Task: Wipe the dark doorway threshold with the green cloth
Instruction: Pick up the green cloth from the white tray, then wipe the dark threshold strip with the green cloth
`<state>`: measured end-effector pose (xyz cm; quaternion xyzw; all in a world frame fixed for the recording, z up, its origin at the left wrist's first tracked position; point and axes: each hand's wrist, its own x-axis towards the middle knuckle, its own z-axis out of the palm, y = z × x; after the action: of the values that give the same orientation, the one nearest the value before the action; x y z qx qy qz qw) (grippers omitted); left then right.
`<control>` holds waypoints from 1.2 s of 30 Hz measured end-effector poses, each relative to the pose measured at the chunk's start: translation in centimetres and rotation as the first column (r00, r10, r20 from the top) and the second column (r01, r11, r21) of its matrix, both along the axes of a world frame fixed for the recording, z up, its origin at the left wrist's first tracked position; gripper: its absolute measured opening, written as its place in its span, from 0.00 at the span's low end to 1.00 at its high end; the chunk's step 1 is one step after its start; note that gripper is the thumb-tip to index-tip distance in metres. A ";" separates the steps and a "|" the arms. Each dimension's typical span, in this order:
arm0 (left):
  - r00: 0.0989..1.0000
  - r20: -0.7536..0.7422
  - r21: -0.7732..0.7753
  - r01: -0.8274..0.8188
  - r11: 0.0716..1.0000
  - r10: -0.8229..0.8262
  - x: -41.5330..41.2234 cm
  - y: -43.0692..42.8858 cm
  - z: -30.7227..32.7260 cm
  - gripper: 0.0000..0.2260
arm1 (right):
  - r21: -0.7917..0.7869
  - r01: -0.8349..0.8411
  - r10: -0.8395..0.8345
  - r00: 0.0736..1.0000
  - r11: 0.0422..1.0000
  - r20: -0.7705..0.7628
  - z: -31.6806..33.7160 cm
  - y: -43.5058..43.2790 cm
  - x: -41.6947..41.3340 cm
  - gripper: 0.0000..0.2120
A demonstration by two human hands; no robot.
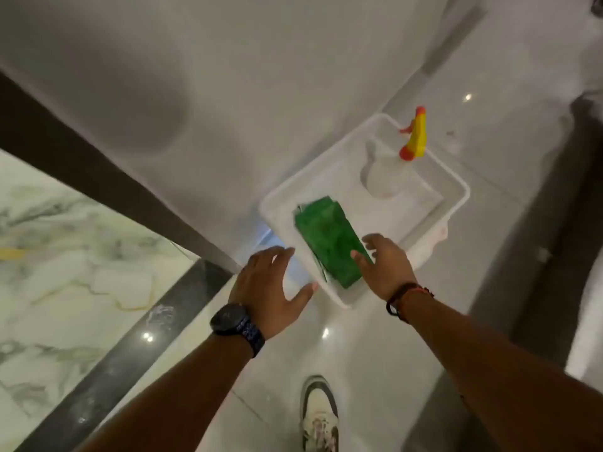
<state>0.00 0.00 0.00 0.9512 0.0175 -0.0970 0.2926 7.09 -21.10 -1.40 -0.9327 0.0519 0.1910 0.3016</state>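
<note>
Head view: nothing is gripped; the right hand (386,262) is spread wide with fingertips at the near end of the folded green cloth (329,241), and the left hand (272,278) is spread just beside the tray's near rim. The cloth is seen lying in a white tray (456,203) on glossy pale floor tiles, with a spray bottle (388,171) at the far end. The dark threshold (107,370) is seen at left, beside marbled flooring; contact between fingertips and cloth cannot be told through blur.
</note>
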 end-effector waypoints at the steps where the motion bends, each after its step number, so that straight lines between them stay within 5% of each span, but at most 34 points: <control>1: 1.000 -0.014 0.010 0.022 1.000 -0.022 1.0 -0.6 -1.6 0.35 | -0.011 -0.021 0.021 1.000 1.000 0.006 -1.8 -0.2 1.1 0.16; 7: 0.986 0.035 0.287 0.146 0.947 -0.162 5.3 -2.2 -8.7 0.42 | -0.094 -0.054 0.055 0.998 0.994 0.014 -8.8 0.5 5.6 0.22; 17: 0.973 0.010 0.272 0.221 0.937 -0.232 4.6 -0.2 -10.6 0.42 | -0.170 0.009 -0.001 0.999 0.985 0.043 -10.3 2.8 7.2 0.11; 22: 0.994 0.014 0.234 0.103 0.967 -0.109 1.0 4.5 -7.4 0.39 | -0.148 -0.221 0.248 0.946 0.964 0.209 -5.0 4.9 4.2 0.07; 28: 0.993 -0.025 0.217 -0.105 0.971 0.113 -9.2 12.5 -7.5 0.35 | -0.170 -0.489 0.516 0.773 0.855 0.370 -2.4 11.3 -4.2 0.07; 36: 0.879 -0.170 0.293 -0.387 0.874 0.446 -25.0 21.5 -21.6 0.40 | 0.006 -0.588 0.568 0.783 0.809 0.254 -15.8 24.4 -13.3 0.03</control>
<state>-24.99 21.49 -21.65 0.9358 0.2693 -0.1388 0.1800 -6.23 3.33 -17.23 -0.9060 -0.2812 0.1621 0.2716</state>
